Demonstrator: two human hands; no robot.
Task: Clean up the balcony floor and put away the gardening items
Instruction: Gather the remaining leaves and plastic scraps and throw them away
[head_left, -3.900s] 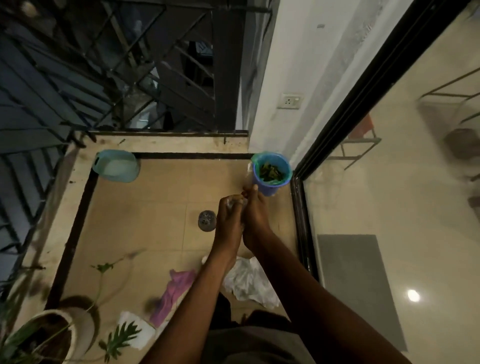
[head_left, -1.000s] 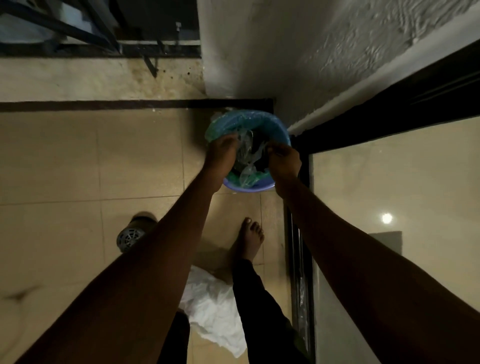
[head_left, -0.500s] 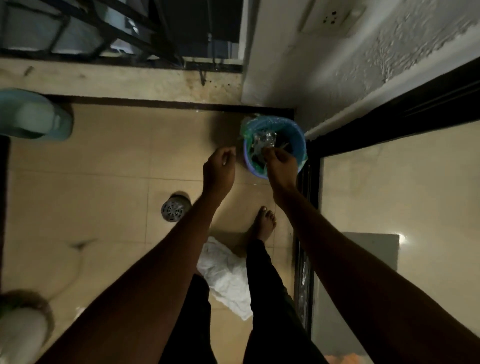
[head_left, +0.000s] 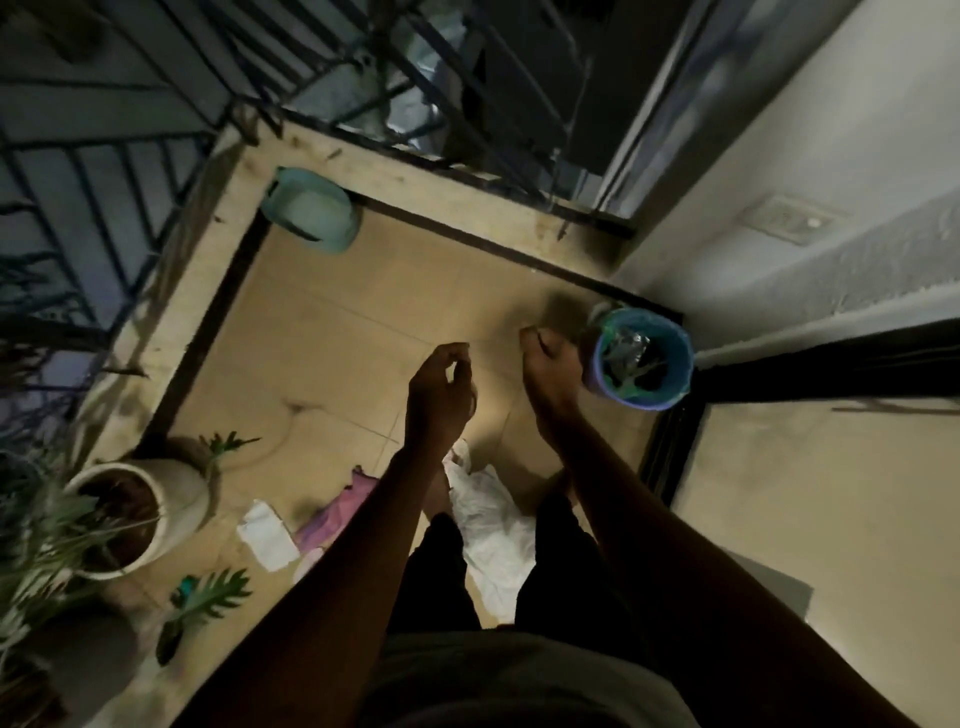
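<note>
A blue bin (head_left: 667, 395) with a green liner stands in the balcony's right corner by the door frame, with clear plastic and leaves inside. My right hand (head_left: 549, 371) hovers just left of the bin, fingers curled, holding nothing. My left hand (head_left: 439, 387) is further left over the tiles, fingers loosely curled and empty. On the floor by my legs lie a white plastic bag (head_left: 491, 525), a pink cloth (head_left: 332, 512) and a white paper piece (head_left: 267, 535).
A teal basin (head_left: 311, 210) leans in the far left corner. A white plant pot (head_left: 140, 512) with leafy stems stands at the left by the railing. A glass sliding door (head_left: 670, 462) borders the right side.
Both hands have pulled back out of the bin and away from it to the left. The view has lifted and swung left, bringing the pot, cloth and paper into sight.
</note>
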